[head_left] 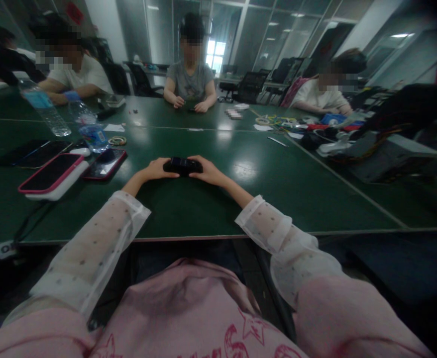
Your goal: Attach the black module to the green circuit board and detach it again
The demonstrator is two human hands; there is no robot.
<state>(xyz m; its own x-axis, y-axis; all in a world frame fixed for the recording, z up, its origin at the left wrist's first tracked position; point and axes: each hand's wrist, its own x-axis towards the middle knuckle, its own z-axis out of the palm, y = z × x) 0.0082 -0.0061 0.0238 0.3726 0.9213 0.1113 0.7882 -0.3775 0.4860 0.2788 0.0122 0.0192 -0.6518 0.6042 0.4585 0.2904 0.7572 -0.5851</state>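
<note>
A small black device is held just above or on the green table, in the middle of the view. My left hand grips its left end, with the thumb along the near side. At its right end, my right hand holds it in the same way. The face of the device has dark, glossy parts too small to make out. Whether it touches the tabletop I cannot tell.
On the left lie a pink-edged phone on a white box, another phone, a tape roll and bottles. Cables and a metal case are at right. Several people sit around the table.
</note>
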